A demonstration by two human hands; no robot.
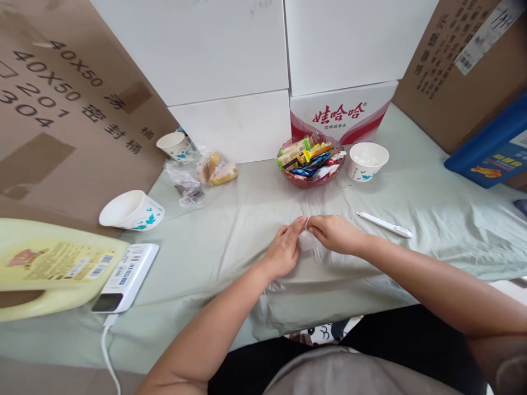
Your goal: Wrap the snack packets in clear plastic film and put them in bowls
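My left hand (284,249) and my right hand (335,233) meet at the middle of the cloth-covered table (230,230), fingertips pinched together on a small clear wrapper (307,240) held between them. What the wrapper contains is hidden by my fingers. A red glass bowl (310,164) full of several wrapped snacks stands just beyond my hands. A white pen-like tool (383,224) lies to the right of my right hand.
A paper cup (368,161) stands right of the bowl, another (175,145) at the back left, and a third (132,211) lies tipped on its side. Plastic-bagged snacks (209,171), a white power bank (125,277), a yellow jug (49,269) and cardboard boxes (61,109) surround the table.
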